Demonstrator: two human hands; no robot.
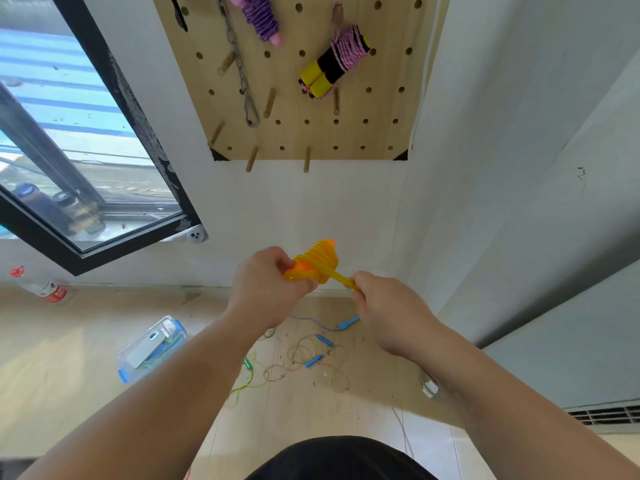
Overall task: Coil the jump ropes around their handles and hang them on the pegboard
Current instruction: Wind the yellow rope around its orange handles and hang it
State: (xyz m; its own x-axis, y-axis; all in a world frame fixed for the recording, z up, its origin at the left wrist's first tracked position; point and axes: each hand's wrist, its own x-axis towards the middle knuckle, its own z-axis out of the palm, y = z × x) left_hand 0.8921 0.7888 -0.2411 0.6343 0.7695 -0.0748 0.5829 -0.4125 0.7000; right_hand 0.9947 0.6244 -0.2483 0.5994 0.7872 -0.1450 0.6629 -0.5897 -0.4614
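I am mid-coil on the orange jump rope [313,263], held at chest height below the pegboard [298,133]. My left hand [265,289] is closed around its handles; my right hand [384,306] pinches the rope's free end, pulled taut. Next, I judge, comes securing that end, then reaching up to a bare peg [306,160]. More ropes [311,355] lie uncoiled on the floor.
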